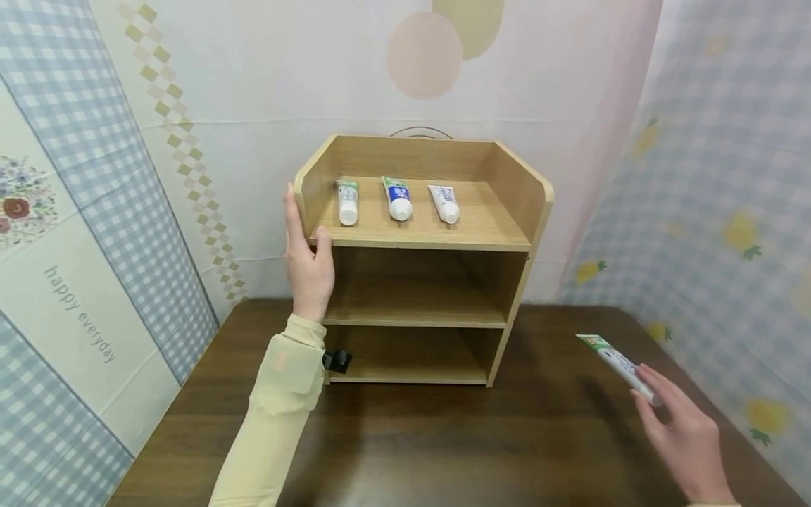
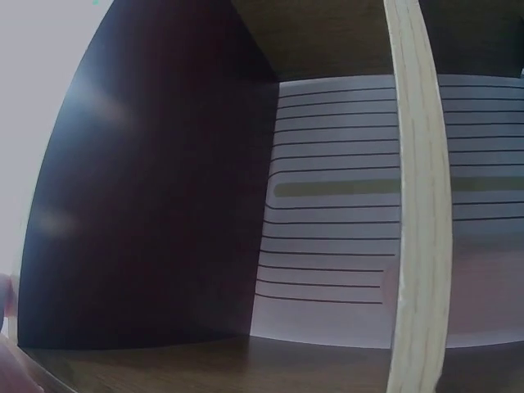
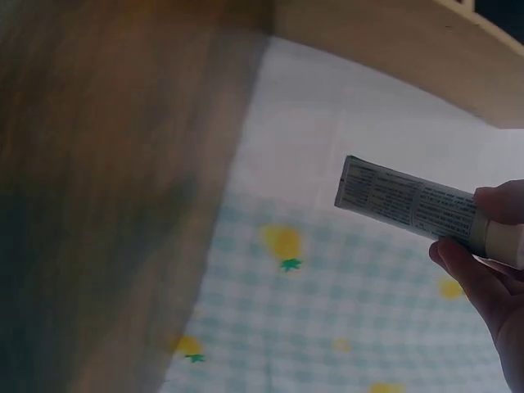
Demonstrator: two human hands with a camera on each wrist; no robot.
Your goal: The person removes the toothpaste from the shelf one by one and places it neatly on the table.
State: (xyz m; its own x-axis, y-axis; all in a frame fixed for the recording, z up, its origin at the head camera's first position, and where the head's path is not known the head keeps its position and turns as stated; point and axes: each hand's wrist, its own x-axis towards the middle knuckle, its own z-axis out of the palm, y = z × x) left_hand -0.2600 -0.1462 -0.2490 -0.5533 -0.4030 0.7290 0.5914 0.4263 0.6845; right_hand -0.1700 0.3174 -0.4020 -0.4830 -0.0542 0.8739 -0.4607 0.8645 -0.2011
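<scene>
My left hand (image 1: 308,271) grips the front left edge of a wooden shelf unit (image 1: 431,246), thumb on the top board's front and fingers along the outer side. On that top board lie a white and green toothpaste tube (image 1: 348,204), a blue and white one (image 1: 398,199) and a smaller white one (image 1: 445,205), caps toward the front. Over the table's right side, my right hand (image 1: 687,426) pinches another toothpaste tube (image 1: 617,364) by its cap end. Its flat end points away to the upper left. Printed text covers the side of this tube (image 3: 409,202) in the right wrist view.
The shelf unit stands on a dark brown table (image 1: 431,436). Its middle board (image 1: 418,303) and bottom board (image 1: 412,362) are open to the front. Patterned cloth (image 1: 253,63) hangs behind and on both sides. A black strap piece (image 1: 338,361) sits at the left wrist.
</scene>
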